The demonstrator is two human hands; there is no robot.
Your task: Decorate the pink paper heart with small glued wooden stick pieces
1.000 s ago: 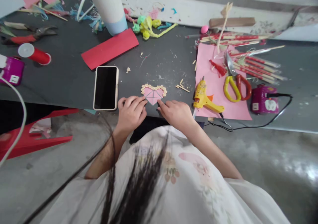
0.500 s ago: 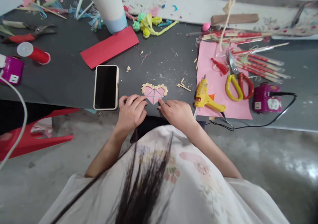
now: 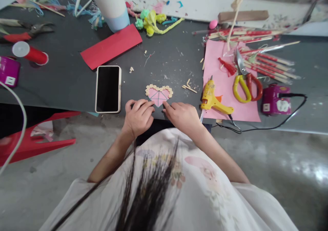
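Observation:
A pink paper heart [image 3: 159,94], edged along its top with small cream pieces, lies on the dark table [image 3: 64,77] near the front edge. My left hand [image 3: 138,116] rests just below and left of it, its curled fingertips touching the heart's lower left side. Just below and right sits my right hand [image 3: 181,115], fingers bent, forefinger tip against the heart's lower right edge. Neither hand lifts the heart. Whether anything small sits under the fingertips is hidden.
A black phone [image 3: 108,88] lies left of the heart. To the right are a yellow glue gun [image 3: 211,98], scissors [image 3: 244,82] on pink paper [image 3: 225,82], and a purple box [image 3: 275,99] with a cable. Red card [image 3: 111,46], a white tube [image 3: 110,5], red thread spool [image 3: 29,53], pliers [image 3: 24,31] lie further back.
My left hand has slid a little to the right, closer under the heart. The right hand and the heart have barely moved.

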